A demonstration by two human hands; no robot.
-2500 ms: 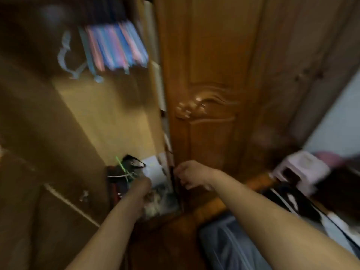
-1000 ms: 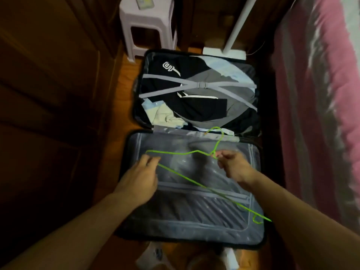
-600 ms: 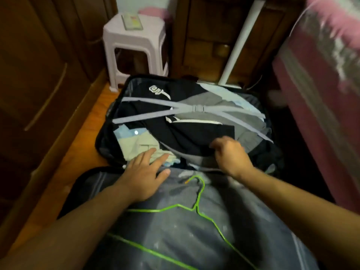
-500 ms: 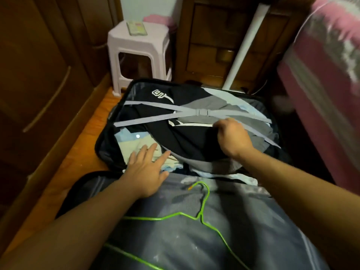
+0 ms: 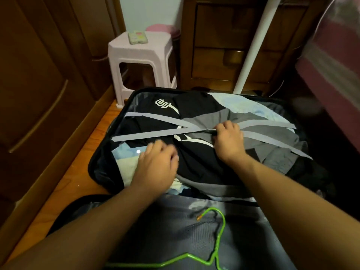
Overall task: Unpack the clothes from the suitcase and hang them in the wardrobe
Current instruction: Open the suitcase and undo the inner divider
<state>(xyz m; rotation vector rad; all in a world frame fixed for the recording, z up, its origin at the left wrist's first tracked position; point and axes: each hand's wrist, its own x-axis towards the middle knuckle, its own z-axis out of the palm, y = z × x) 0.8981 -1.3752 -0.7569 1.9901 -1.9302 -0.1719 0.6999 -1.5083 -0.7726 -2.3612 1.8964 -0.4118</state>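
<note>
On the wooden floor (image 5: 81,168) between the wardrobe (image 5: 39,94) and the bed (image 5: 331,78), the suitcase (image 5: 101,168) lies open, its far half packed with folded clothes (image 5: 198,164) held under crossed grey straps (image 5: 155,133). The right hand (image 5: 228,142) has its fingers curled round the strap buckle at the middle of the cross, which the hand hides. The left hand (image 5: 157,166) hovers over or rests on the dark garment to the buckle's left, its fingers blurred, so whether it grips the cloth cannot be told. A green wire hanger (image 5: 218,250) lies on the mesh divider of the near half, apart from both hands. The step in hand looks to be freeing the straps, with no garment lifted yet. Next, the buckle likely needs squeezing apart, the straps laid aside, then the top garment drawn out and threaded onto the hanger.
</note>
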